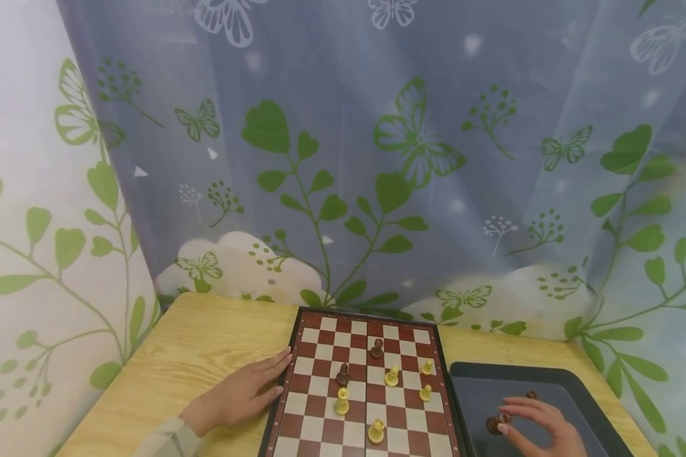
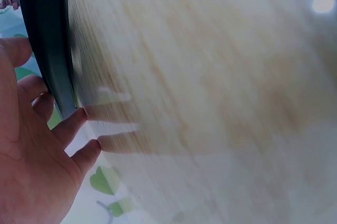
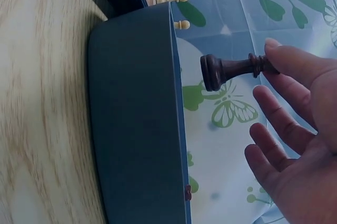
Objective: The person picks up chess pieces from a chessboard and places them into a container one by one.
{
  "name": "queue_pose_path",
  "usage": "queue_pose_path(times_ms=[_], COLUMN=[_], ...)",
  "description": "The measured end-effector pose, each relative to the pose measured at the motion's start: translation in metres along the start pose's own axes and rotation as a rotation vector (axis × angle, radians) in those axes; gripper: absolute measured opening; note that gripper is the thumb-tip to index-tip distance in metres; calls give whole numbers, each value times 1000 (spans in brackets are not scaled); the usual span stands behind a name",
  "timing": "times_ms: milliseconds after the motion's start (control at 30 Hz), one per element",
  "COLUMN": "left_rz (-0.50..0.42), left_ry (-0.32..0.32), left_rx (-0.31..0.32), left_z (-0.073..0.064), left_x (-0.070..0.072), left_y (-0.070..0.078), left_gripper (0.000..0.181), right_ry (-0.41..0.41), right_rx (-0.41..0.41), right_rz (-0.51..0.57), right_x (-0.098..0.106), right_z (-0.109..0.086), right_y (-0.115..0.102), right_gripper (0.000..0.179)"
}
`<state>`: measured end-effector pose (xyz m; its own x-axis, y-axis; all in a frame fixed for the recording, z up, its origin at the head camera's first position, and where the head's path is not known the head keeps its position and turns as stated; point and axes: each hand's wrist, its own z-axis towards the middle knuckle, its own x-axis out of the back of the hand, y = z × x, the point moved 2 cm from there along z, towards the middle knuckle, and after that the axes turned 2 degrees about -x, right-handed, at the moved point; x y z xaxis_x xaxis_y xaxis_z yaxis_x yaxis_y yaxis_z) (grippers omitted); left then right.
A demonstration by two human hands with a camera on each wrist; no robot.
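My right hand (image 1: pixel 540 428) pinches a dark brown chess piece (image 3: pixel 231 70) by its top between thumb and forefinger, above the dark tray (image 1: pixel 554 368). The other fingers are spread in the right wrist view. On the left, my left hand (image 1: pixel 242 390) touches the dark left edge of the chessboard (image 1: pixel 327 322) with fairly straight fingers. In the left wrist view, fingertips (image 2: pixel 79 116) lie at the board's rim (image 2: pixel 52 40). A dark piece (image 1: pixel 376 348) stands towards the back of the board, and another dark piece (image 1: pixel 342 374) is behind a yellow piece (image 1: pixel 342 402).
More yellow pieces stand on the board: a front one (image 1: pixel 375 431), a central pawn (image 1: pixel 391 376) and pawns at the right (image 1: pixel 427 367). A small dark piece (image 1: pixel 531 394) is in the tray, beyond my right hand. A patterned curtain (image 1: pixel 343 158) hangs behind the wooden table (image 1: pixel 223 324).
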<state>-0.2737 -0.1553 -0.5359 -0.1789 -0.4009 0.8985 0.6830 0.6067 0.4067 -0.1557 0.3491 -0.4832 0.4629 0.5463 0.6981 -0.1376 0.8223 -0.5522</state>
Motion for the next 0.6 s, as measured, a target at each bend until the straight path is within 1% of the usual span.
queue_pose_path(times_ms=[133,200,267,400,500,600], left_rz=[-7,-4,2,-5,-14,-8], left_ry=[-8,-8,-6,-3,-3,-2], left_rx=[7,6,5,-1,-3,-4], left_z=[0,0,0,-1,-1,0], left_x=[0,-1,-1,1,1,2], left_y=[-1,-1,-1,1,1,0], left_gripper=[60,59,59,59,58,59], right_ry=[1,11,27,55,41,23], right_rx=[-30,-28,-2,80,92,86], right_rz=[-6,2,19,41,25,-2], right_x=[2,3,3,4,5,5], right_z=[2,2,3,4,7,8], right_y=[4,7,10,18,24,30], right_gripper=[22,22,23,27,26,24])
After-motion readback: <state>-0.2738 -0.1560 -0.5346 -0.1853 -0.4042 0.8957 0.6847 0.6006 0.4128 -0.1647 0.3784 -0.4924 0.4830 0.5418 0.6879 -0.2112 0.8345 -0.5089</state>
